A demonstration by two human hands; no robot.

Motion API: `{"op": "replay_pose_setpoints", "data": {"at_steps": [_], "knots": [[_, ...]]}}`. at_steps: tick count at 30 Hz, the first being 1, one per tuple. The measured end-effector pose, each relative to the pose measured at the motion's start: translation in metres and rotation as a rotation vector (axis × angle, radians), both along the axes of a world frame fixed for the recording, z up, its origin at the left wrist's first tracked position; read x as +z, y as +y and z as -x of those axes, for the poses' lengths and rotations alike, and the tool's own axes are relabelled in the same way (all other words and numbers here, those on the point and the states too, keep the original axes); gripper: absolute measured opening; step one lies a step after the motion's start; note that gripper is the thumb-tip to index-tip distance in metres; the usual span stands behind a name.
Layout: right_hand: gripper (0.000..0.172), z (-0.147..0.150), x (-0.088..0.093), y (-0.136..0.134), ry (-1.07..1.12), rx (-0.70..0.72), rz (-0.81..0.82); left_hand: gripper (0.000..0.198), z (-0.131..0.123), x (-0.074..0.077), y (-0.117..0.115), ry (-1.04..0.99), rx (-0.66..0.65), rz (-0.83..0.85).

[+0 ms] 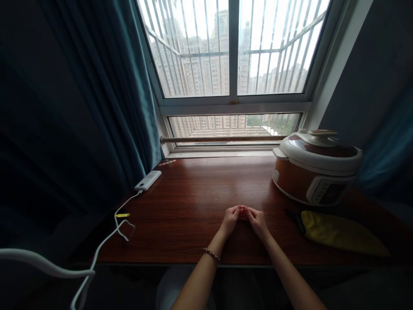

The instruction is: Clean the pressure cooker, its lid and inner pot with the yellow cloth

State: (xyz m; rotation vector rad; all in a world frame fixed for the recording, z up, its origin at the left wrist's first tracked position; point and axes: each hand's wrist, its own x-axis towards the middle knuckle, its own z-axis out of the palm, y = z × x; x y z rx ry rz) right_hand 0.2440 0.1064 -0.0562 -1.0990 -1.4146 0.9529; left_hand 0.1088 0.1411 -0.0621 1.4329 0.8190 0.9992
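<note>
My left hand (231,218) and my right hand (257,219) meet just above the front half of a reddish-brown wooden desk (193,202). The fingers of both are curled inward, with thumbs and fingertips touching at the middle. A pinkish patch shows between them; whether it is fingertips or a small object I cannot make out. The palms are hidden from view. Around my left wrist sits a beaded bracelet (211,254).
An electric pressure cooker (318,168) stands at the right rear. Before it lies a yellow-green cloth-covered item (342,232) with a dark handle. At left, a white power bank (148,181) connects to a white cable (106,241) with a yellow tag (122,215). Blue curtain (129,107) borders the barred window.
</note>
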Motion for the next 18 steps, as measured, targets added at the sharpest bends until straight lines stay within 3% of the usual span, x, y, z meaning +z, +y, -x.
{"op": "replay_pose_setpoints", "data": {"at_steps": [6, 9, 11, 13, 16, 18], "knots": [[0.041, 0.005, 0.004, -0.003, -0.035, -0.001, 0.006, 0.055, 0.001, 0.005, -0.003, 0.006, 0.019, -0.025], [0.04, 0.009, 0.01, -0.011, -0.113, -0.05, -0.025, 0.055, 0.0, 0.006, -0.004, -0.049, -0.011, 0.04], [0.041, -0.001, 0.014, -0.018, -0.202, -0.221, -0.059, 0.056, 0.0, 0.006, -0.004, -0.129, -0.031, 0.126], [0.042, -0.03, 0.015, -0.026, -0.342, -0.531, -0.105, 0.057, -0.001, 0.005, -0.005, -0.185, -0.03, 0.182], [0.046, -0.101, 0.004, -0.037, -0.678, -0.989, -0.186, 0.058, -0.002, 0.003, -0.005, -0.179, -0.013, 0.183], [0.05, -0.145, -0.009, -0.044, -0.903, -1.103, -0.159, 0.058, -0.002, 0.001, -0.004, -0.159, -0.009, 0.168]]}}
